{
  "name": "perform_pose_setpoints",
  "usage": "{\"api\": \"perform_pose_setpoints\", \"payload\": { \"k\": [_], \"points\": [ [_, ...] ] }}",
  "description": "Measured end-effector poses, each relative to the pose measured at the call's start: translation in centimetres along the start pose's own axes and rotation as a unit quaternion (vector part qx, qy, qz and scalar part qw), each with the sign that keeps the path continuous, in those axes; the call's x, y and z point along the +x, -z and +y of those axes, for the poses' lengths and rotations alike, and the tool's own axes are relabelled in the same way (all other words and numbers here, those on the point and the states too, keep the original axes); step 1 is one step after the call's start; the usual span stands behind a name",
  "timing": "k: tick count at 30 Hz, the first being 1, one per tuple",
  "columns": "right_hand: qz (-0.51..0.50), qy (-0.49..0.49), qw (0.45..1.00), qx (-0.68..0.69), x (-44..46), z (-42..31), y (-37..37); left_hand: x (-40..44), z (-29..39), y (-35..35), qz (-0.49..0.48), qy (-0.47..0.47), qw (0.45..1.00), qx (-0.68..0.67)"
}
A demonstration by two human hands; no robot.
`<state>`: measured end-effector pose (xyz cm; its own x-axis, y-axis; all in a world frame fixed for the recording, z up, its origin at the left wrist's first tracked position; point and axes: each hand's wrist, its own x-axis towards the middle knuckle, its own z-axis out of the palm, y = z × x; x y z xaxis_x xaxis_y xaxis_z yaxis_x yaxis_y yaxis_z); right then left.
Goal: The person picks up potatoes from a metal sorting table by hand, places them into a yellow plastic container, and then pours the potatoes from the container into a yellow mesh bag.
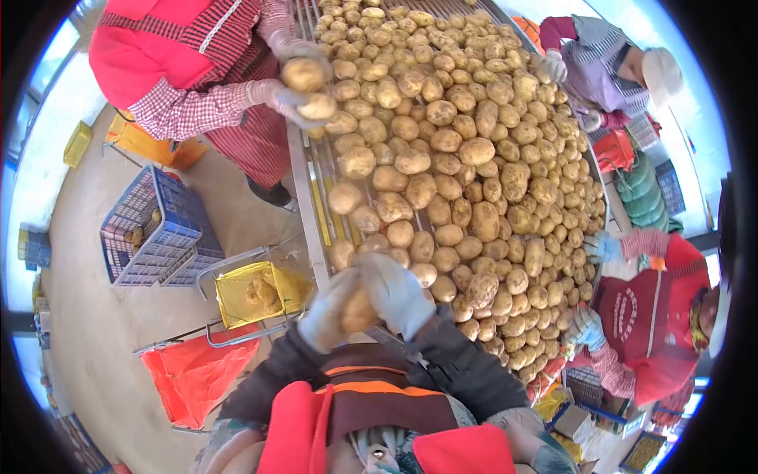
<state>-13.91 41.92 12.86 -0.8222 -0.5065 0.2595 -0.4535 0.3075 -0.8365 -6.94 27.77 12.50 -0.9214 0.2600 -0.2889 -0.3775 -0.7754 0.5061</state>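
At the near left edge of the sorting table point(309, 209), a potato point(359, 313) sits between my two gloved hands. My left hand point(330, 310) is closed round its left side. Curled over its upper right side is my right hand point(396, 294), slightly blurred, its fingers partly hidden. Both wear pale, whitish-blue gloves. Just beyond my hands, a thick heap of soil-marked potatoes point(450, 189) covers the slatted table surface.
A person point(189, 87) at upper left holds potatoes in both hands. Two more people point(655, 308) point(608, 67) work along the right side. On the left floor stand blue crates point(162, 237), a yellow basket point(237, 296) on a metal frame, and a red bag point(197, 375).
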Motion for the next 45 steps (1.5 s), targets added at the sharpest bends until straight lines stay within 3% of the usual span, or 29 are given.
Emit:
{"api": "perform_pose_setpoints", "payload": {
  "k": [1, 2, 4, 5, 7, 8, 10, 13, 15, 16, 17, 18, 19, 20, 22, 24, 26, 27, 28, 30, 32, 34, 38, 39, 41, 42, 43, 44, 45],
  "points": [
    [-0.094, -0.282, 0.950, -0.092, 1.6, -0.9, -0.2, -2.2, 1.6, 1.2, -0.048, 0.004, 0.999, -0.005],
    [-0.083, -0.288, 0.949, -0.097, 1.2, -0.9, 0.0, -4.6, 3.3, 1.4, 0.023, -0.041, 0.997, 0.055],
    [0.073, 0.020, 0.973, -0.219, -0.3, -0.7, 1.4, -8.2, 6.2, 4.7, 0.131, -0.135, 0.967, 0.172],
    [0.090, 0.053, 0.960, -0.259, -1.4, -1.1, 2.6, -9.4, 7.4, 8.1, 0.169, -0.181, 0.941, 0.231],
    [0.120, -0.089, 0.892, -0.427, -3.9, 1.2, 5.1, -11.0, 7.9, 17.2, 0.359, -0.225, 0.825, 0.373],
    [0.179, -0.144, 0.866, -0.444, -5.4, 2.2, 6.3, -10.9, 7.9, 20.3, 0.359, -0.228, 0.825, 0.373],
    [0.154, -0.235, 0.790, -0.545, -8.7, 4.7, 8.2, -10.8, 7.7, 24.1, 0.340, -0.327, 0.577, 0.666],
    [0.129, -0.219, 0.830, -0.496, -11.3, 6.8, 9.6, -7.3, 6.1, 15.3, 0.241, -0.400, 0.605, 0.645],
    [0.211, -0.204, 0.879, -0.376, -10.7, 5.4, 9.5, -5.7, 3.1, 11.0, 0.096, -0.354, 0.668, 0.648],
    [0.263, -0.263, 0.917, -0.143, -9.4, 2.7, 8.9, -4.2, 1.3, 7.8, 0.046, -0.265, 0.815, 0.513],
    [0.297, -0.306, 0.899, 0.101, -8.0, -0.6, 7.9, -3.0, -0.6, 4.6, -0.007, -0.160, 0.921, 0.354],
    [0.236, -0.284, 0.904, 0.215, -7.8, -2.1, 6.9, -2.0, -2.1, 1.8, -0.018, -0.125, 0.939, 0.320],
    [0.253, -0.188, 0.944, 0.097, -7.4, -2.8, 5.0, -1.2, -3.0, -0.5, -0.029, -0.088, 0.954, 0.285],
    [0.243, -0.135, 0.959, 0.051, -8.3, -0.7, 3.1, -0.9, -2.8, -2.9, -0.059, 0.063, 0.993, 0.083],
    [0.143, -0.064, 0.985, -0.066, -5.7, -1.4, 4.7, 1.5, -3.5, -5.3, -0.086, 0.094, 0.991, 0.031],
    [0.170, -0.080, 0.960, -0.207, -4.7, 4.1, 7.3, 2.8, -4.1, -3.4, -0.050, 0.137, 0.989, -0.009],
    [0.170, -0.233, 0.908, -0.304, -0.8, 6.4, 12.7, 3.7, -3.8, -2.4, -0.010, 0.177, 0.983, -0.046],
    [0.175, -0.292, 0.874, -0.346, 0.9, 8.9, 14.8, 4.2, -3.7, -2.5, -0.029, -0.011, 0.960, 0.279],
    [0.177, -0.348, 0.836, -0.386, 1.8, 11.5, 15.7, 4.7, -3.6, -2.9, -0.043, -0.194, 0.800, 0.566],
    [0.126, -0.369, 0.823, -0.414, 2.3, 14.3, 14.8, 5.9, -3.7, -4.3, 0.008, -0.191, 0.777, 0.600],
    [0.076, -0.384, 0.808, -0.441, 3.2, 14.0, 14.4, 7.5, -4.0, -3.7, 0.011, -0.165, 0.844, 0.510],
    [0.037, -0.351, 0.839, -0.415, 2.5, 12.5, 14.9, 7.3, -4.7, -3.5, 0.056, -0.211, 0.797, 0.564],
    [-0.005, -0.355, 0.861, -0.364, 2.2, 14.7, 15.5, 7.3, -5.9, -2.4, 0.056, -0.193, 0.856, 0.477],
    [0.071, -0.292, 0.914, -0.273, 0.7, 18.0, 15.3, 7.1, -6.0, -2.5, 0.006, -0.191, 0.879, 0.437],
    [0.092, -0.298, 0.920, -0.236, 1.2, 15.4, 16.1, 6.1, -6.6, -1.1, -0.015, -0.200, 0.895, 0.399],
    [0.151, -0.228, 0.925, -0.262, 0.8, 15.1, 15.6, 6.0, -7.7, 0.7, -0.053, -0.146, 0.936, 0.315],
    [0.224, -0.234, 0.941, -0.094, 1.5, 9.5, 14.6, 5.6, -8.5, 1.7, -0.096, -0.088, 0.966, 0.222],
    [0.220, -0.207, 0.953, 0.037, 1.2, 6.3, 13.6, 5.3, -7.7, 0.6, -0.064, 0.006, 0.987, 0.149],
    [0.132, -0.173, 0.976, -0.006, 0.8, 3.6, 12.7, 4.0, -5.8, -1.9, -0.030, 0.047, 0.998, 0.044]
  ]
}}
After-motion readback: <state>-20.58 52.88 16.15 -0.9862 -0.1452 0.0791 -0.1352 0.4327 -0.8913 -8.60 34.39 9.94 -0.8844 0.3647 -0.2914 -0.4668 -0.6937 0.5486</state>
